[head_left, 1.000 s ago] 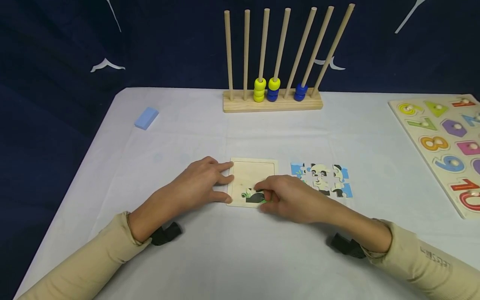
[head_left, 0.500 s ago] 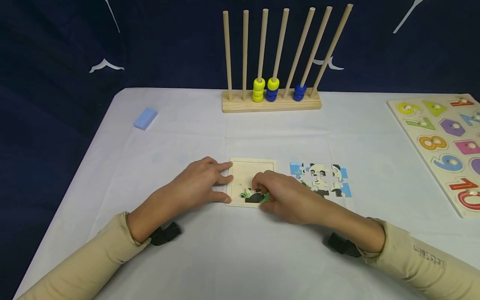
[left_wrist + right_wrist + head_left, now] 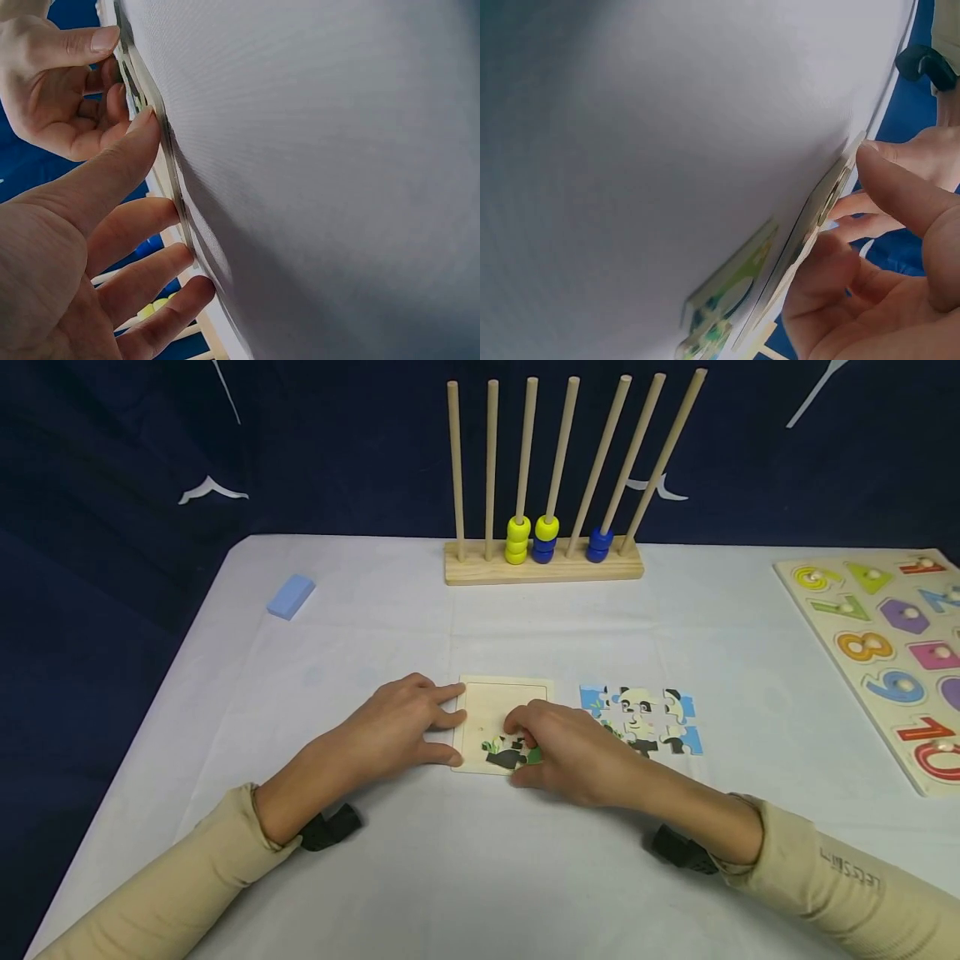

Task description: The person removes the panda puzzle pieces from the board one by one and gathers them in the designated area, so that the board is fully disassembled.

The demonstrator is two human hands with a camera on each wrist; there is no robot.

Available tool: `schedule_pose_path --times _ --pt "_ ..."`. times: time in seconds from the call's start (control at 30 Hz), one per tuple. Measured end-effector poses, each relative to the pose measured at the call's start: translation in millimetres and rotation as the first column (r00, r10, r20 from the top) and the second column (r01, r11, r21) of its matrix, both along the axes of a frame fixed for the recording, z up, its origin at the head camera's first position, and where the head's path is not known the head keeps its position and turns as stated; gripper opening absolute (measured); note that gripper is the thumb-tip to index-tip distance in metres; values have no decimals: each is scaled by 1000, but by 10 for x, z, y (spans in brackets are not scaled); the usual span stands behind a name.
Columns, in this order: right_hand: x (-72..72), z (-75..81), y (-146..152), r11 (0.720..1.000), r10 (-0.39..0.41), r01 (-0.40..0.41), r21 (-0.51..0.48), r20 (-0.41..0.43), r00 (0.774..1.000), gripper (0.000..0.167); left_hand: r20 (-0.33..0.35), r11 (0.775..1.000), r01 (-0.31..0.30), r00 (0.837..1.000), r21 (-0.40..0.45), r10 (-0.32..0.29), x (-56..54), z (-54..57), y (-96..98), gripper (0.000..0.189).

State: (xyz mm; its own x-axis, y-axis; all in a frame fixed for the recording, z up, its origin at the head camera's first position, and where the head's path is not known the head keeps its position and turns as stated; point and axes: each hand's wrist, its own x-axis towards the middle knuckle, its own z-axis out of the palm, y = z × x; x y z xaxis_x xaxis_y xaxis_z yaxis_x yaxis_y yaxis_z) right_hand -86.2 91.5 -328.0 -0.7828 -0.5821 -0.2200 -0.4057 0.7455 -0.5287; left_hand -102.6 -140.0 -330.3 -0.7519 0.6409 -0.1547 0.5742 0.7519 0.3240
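A shallow square wooden puzzle tray (image 3: 495, 700) lies on the white tablecloth, holding a few black-and-green puzzle pieces (image 3: 506, 757) near its front edge, slightly askew. My left hand (image 3: 401, 725) rests against the tray's left side, with thumb and fingers extended and spread along the edge, also seen in the left wrist view. Over the front right of the tray, my right hand (image 3: 577, 752) holds the pieces between curled fingers and thumb and partly hides them. Just right of that hand lie loose panda puzzle pieces (image 3: 636, 710) in a rough picture.
At the back stands a wooden peg abacus (image 3: 543, 574) with yellow and blue beads. A light blue block (image 3: 291, 597) lies at the left rear. A board of knobbed numbers and shapes (image 3: 866, 647) is at the right edge.
The pieces under my right hand have turned a little and now sit askew in the tray. My right fingers shifted slightly; my left hand stays put.
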Motion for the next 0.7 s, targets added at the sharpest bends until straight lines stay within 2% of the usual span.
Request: schedule_pose_path --times 0.23,0.57,0.7 --pt "12 -30 -5 1000 7 -5 27 -63 998 37 0 1000 4 1000 -14 -4 7 6 0 57" --pt "15 -36 3 1000 12 -12 -6 -49 999 30 7 1000 2 1000 -13 -2 1 13 4 57" --pt "8 -31 27 999 17 -19 -51 -29 999 27 15 1000 -3 1000 -19 3 1 16 8 58"
